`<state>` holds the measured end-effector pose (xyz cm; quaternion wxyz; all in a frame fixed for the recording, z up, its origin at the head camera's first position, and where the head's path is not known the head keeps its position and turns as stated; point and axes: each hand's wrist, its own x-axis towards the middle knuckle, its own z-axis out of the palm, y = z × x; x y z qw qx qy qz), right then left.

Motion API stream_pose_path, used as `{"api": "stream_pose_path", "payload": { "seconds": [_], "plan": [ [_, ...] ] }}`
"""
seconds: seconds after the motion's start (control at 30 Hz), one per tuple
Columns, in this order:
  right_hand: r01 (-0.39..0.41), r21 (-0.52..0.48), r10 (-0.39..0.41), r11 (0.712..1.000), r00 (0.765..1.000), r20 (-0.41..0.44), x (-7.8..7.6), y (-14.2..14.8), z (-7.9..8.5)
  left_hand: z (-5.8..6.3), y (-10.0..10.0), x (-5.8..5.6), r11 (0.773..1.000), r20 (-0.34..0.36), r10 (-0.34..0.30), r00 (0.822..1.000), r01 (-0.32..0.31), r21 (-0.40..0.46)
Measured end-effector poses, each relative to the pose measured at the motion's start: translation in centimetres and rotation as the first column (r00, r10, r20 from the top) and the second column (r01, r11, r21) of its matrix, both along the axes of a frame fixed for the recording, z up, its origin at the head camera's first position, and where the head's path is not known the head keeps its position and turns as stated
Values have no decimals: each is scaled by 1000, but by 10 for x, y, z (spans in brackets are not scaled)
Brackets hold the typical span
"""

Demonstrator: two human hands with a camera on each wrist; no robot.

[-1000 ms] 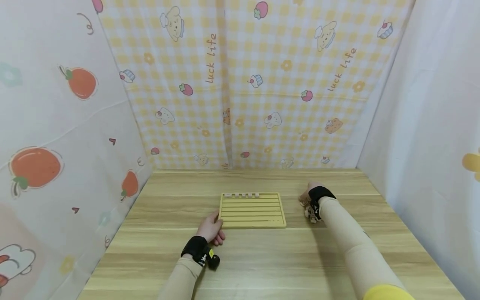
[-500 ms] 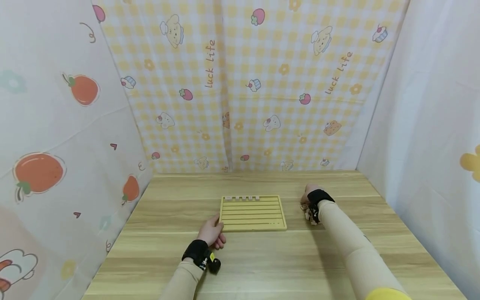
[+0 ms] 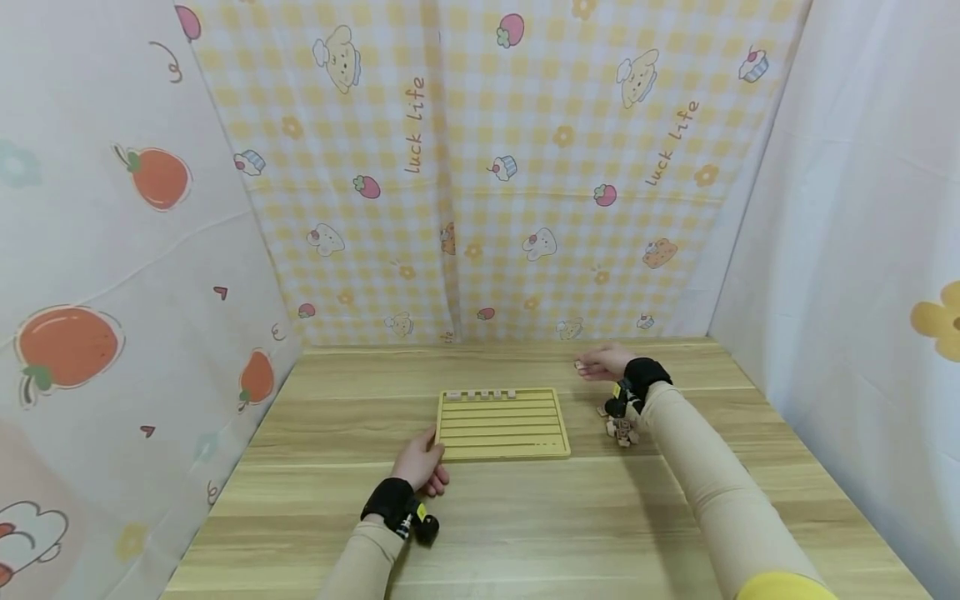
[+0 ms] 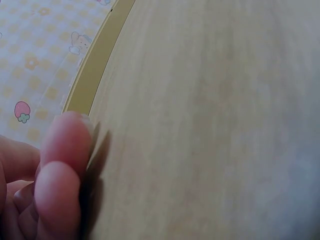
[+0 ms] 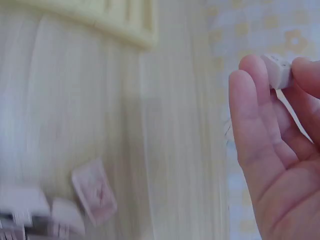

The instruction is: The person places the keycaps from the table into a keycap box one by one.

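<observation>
A shallow yellow tray (image 3: 502,427) with long parallel grooves lies mid-table. Several pale keycaps (image 3: 483,394) stand along its top row, the leftmost one wider. My left hand (image 3: 418,463) holds the tray's near left corner, thumb on the edge; the left wrist view shows fingertips against its yellow side (image 4: 97,62). Beyond the tray's right end, my right hand (image 3: 604,363) pinches one small keycap (image 5: 276,71) between thumb and fingertips, above the table. Beneath the right wrist sits a pile of loose keycaps (image 3: 622,432).
One loose keycap (image 5: 94,192) lies apart from the pile, blurred in the right wrist view. The wooden table (image 3: 525,517) ends at a checked cloth (image 3: 510,250) behind; cloth sheets also hang at both sides.
My right hand has risen from the loose keycaps and moved away and left, now with one keycap in its fingertips. The left hand and the tray stay in place.
</observation>
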<state>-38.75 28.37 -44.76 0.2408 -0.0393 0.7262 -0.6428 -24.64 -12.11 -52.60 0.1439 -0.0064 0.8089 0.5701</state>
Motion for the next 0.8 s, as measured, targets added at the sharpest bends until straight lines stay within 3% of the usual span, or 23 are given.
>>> {"api": "stream_pose_path", "payload": {
  "seconds": [0.13,0.37,0.53,0.8],
  "plan": [
    [-4,-125,12,992,998,62,-4,-9,-2,0,0,1,1000,5,5,1000,-5,-5],
    [12,-172,2,985,996,85,-7,-23,-1,4,2,2,1000,-3,12,1000,-12,-3],
    [-32,-138,34,990,999,11,-6,-26,-4,4,2,2,1000,2,13,1000,-13,-6],
    [-2,-64,-5,998,995,-99,0,-44,-4,2,0,0,1000,6,8,1000,-8,-3]
  ]
}}
